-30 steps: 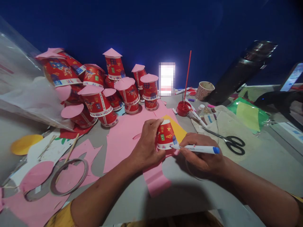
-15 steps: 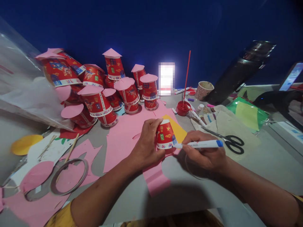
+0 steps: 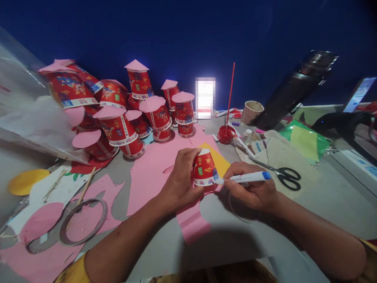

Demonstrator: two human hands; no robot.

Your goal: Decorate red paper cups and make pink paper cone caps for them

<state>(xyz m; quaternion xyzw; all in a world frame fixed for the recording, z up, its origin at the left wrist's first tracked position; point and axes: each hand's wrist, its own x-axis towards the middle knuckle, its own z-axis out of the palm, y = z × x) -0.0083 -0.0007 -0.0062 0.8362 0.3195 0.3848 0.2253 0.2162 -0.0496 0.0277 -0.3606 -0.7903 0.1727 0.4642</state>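
Head view. The left hand (image 3: 182,173) grasps a red paper cup (image 3: 204,168) by its left side. The cup is inverted, narrow end up, midway between the front and back edges of the worktop (image 3: 330,200). Whether its rim rests on the pink paper (image 3: 147,177) beneath cannot be determined. The right hand (image 3: 253,192) grips a white marker (image 3: 247,178) with a blue end; the marker's opposite end points at the cup's lower white rim, on the right side. Yellow paper (image 3: 219,159) lies just behind the cup.

Toward the back left corner, red cups with pink paper roofs (image 3: 118,125) are stacked. A tape roll (image 3: 105,214) lies near the front left corner. Black-handled scissors (image 3: 290,173) lie to the right of the marker, partly on a cloth (image 3: 306,173). Near the back edge are a red paint pot (image 3: 225,135), a patterned cup (image 3: 252,114) and a tilted black flask (image 3: 294,94).
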